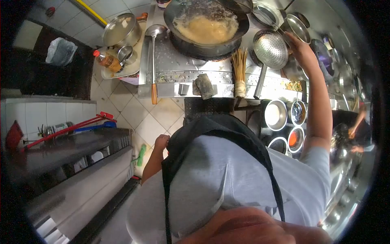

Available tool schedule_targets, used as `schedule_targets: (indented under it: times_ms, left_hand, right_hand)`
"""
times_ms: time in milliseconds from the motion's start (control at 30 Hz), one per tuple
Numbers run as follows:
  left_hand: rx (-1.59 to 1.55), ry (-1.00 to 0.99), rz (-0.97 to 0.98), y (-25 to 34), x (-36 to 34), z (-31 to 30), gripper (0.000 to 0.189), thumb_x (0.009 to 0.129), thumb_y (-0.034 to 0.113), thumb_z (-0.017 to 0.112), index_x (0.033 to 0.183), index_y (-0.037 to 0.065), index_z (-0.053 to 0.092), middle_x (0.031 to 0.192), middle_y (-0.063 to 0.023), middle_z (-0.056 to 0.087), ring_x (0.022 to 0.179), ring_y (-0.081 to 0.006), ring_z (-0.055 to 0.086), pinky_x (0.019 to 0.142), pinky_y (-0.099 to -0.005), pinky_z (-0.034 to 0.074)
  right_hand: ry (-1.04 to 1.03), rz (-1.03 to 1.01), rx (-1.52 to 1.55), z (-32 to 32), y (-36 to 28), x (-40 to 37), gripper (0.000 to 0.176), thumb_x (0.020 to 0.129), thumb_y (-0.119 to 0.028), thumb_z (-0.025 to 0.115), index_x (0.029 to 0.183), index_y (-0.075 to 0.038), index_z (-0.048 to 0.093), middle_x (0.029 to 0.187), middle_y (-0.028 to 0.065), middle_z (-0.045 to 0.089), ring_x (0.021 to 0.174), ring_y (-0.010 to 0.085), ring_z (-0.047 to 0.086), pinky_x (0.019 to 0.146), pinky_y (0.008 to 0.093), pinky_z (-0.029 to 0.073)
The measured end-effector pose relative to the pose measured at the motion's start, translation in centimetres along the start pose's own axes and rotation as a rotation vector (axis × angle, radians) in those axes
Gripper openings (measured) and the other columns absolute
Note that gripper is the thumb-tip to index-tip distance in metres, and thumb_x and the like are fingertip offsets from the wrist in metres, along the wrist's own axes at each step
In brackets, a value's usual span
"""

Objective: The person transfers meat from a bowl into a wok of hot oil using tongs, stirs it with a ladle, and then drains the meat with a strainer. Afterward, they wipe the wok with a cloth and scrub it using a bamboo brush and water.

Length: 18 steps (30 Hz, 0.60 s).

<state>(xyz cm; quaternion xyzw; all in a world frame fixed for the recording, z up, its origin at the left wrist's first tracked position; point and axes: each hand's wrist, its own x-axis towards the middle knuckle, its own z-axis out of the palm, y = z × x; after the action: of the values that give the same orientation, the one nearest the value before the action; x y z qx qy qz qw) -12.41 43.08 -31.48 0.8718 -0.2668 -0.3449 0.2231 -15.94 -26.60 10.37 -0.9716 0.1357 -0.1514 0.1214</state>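
Note:
My right hand (299,49) reaches out over the right of the stove, its fingers closed round the long thin handle of a wire strainer (240,5). The strainer's dark mesh head is at the right rim of a black wok (207,49), where pale, bubbling liquid (207,28) steams. Just beside this hand lies a perforated metal skimmer (271,49). At my left side, by the apron (215,124), my left hand (162,141) is curled; the apron partly hides its fingers, and anything in them is out of sight.
A ladle (154,61), bamboo brush (240,73) and grey folded cloth (204,86) lie along the stove's front. To the left stand a pot (122,34) and an orange bottle (108,61). Several metal bowls (276,115) are at my right. A dark shelf (77,150) stands left.

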Motion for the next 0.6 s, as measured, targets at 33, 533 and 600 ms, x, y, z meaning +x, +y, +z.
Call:
schedule_targets:
  times_ms: [33, 533, 600]
  left_hand:
    - [0.163, 0.064, 0.14, 0.0, -0.3, 0.1, 0.017, 0.081, 0.022, 0.062, 0.087, 0.006, 0.065, 0.082, -0.012, 0.065, 0.07, -0.0235, 0.064, 0.066, -0.0347, 0.053]
    - [0.322, 0.121, 0.099, -3.5, -1.9, 4.2, 0.023, 0.07, 0.021, 0.066, 0.092, 0.014, 0.067, 0.088, -0.0108, 0.067, 0.093, -0.0319, 0.063, 0.078, -0.0411, 0.053]
    - [0.322, 0.142, 0.103, -4.0, -2.0, 3.9, 0.022, 0.07, 0.021, 0.066, 0.092, 0.014, 0.067, 0.088, -0.0106, 0.067, 0.093, -0.0317, 0.063, 0.079, -0.0408, 0.053]
  right_hand:
    - [-0.089, 0.108, -0.101, 0.1, -0.2, 0.5, 0.041, 0.094, -0.017, 0.05, 0.135, -0.009, 0.051, 0.088, 0.0151, 0.067, 0.073, 0.0191, 0.062, 0.072, 0.0312, 0.049]
    - [-0.117, 0.408, 0.406, 3.5, -3.6, -1.3, 0.041, 0.095, -0.019, 0.054, 0.131, 0.001, 0.05, 0.068, 0.0031, 0.054, 0.053, 0.0111, 0.049, 0.048, 0.0256, 0.038]
    - [-0.119, 0.391, 0.372, 3.3, -5.6, -2.3, 0.042, 0.095, -0.018, 0.054, 0.132, 0.001, 0.05, 0.076, 0.0083, 0.063, 0.063, 0.0158, 0.059, 0.056, 0.0275, 0.045]
